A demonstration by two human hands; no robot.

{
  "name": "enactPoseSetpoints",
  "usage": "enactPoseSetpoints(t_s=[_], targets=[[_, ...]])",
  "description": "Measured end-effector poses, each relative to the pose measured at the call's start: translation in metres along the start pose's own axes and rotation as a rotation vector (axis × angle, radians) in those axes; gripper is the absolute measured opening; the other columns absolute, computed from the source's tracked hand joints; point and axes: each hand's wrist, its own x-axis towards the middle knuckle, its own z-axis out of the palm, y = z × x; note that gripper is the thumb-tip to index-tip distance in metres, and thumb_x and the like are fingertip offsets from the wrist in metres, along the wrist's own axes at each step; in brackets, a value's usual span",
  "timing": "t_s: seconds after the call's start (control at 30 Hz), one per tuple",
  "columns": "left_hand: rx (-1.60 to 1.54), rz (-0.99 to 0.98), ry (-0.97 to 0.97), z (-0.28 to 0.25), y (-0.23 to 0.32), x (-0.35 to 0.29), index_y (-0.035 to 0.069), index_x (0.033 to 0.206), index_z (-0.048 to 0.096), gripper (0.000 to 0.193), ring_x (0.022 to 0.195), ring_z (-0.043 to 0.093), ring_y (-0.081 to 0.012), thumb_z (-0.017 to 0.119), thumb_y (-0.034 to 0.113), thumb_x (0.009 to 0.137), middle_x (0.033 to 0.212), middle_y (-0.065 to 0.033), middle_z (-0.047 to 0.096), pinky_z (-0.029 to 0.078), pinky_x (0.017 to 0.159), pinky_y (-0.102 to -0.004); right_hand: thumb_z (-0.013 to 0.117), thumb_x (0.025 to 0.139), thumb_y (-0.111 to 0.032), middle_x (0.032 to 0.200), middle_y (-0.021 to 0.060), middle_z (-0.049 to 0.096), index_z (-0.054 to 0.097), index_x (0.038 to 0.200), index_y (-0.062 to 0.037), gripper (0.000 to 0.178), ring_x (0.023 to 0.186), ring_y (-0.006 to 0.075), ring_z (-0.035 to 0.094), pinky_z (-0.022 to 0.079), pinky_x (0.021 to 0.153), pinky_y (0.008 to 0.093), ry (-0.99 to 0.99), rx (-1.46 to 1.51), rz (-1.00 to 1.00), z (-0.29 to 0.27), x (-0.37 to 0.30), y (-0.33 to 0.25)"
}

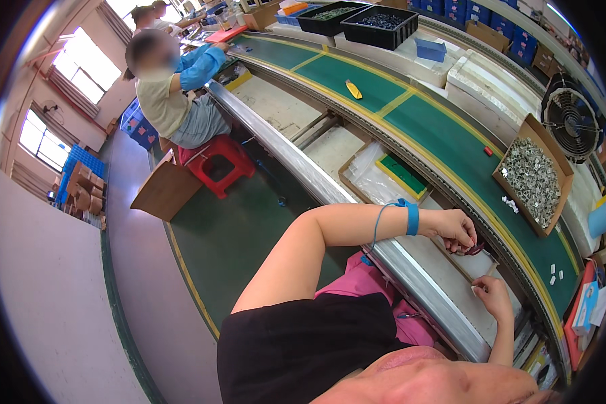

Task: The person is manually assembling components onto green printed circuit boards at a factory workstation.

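My left hand (pixel 453 227), with a blue wrist strap (pixel 411 217) and cord on its wrist, is closed in a pinch near the conveyor's inner edge. Between its fingertips is a small dark red piece (pixel 475 250); its kind is too small to tell. Close by, my right hand (pixel 494 296) hovers over the pale work surface (pixel 444 286) with fingers curled together. What those fingers hold, if anything, cannot be made out. Beyond both hands runs a green conveyor belt (pixel 444 138) with yellow lines.
A cardboard box (pixel 564 176) of small metal parts stands across the belt, beside a black fan (pixel 571 121). On the belt lie a yellow cutter (pixel 353 89), a red cylinder (pixel 488 151) and several white pieces. Black trays (pixel 380 27) stand farther off. A co-worker (pixel 175 101) sits on a red stool (pixel 221 165).
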Motion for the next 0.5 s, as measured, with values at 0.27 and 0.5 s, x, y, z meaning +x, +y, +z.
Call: enactPoseSetpoints(t_s=[0.27,0.5], targets=[[0.003,0.0,0.001,0.0005,0.0002,0.0008,0.001,0.095,0.061,0.019,0.056,0.058,-0.0092,0.064,0.015,0.082,0.075,-0.0047,0.065,0.045,0.048,-0.0198,0.065,0.071,-0.004,0.077,0.0166,0.064,0.065,0.088,0.0002,0.018,0.069,0.0267,0.061,0.048,0.066,0.0347,-0.009,-0.001,0.021,0.0,0.0003,0.0015],[0.005,0.005,-0.002,0.0014,0.0004,0.002,0.001,0.096,0.061,0.02,0.057,0.058,-0.0093,0.064,0.015,0.082,0.075,-0.0041,0.064,0.044,0.048,-0.0198,0.065,0.071,-0.004,0.077,0.0165,0.064,0.065,0.088,0.0003,0.018,0.069,0.0268,0.062,0.048,0.066,0.0346,-0.007,0.002,0.014,-0.0016,-0.0005,0.0017]])
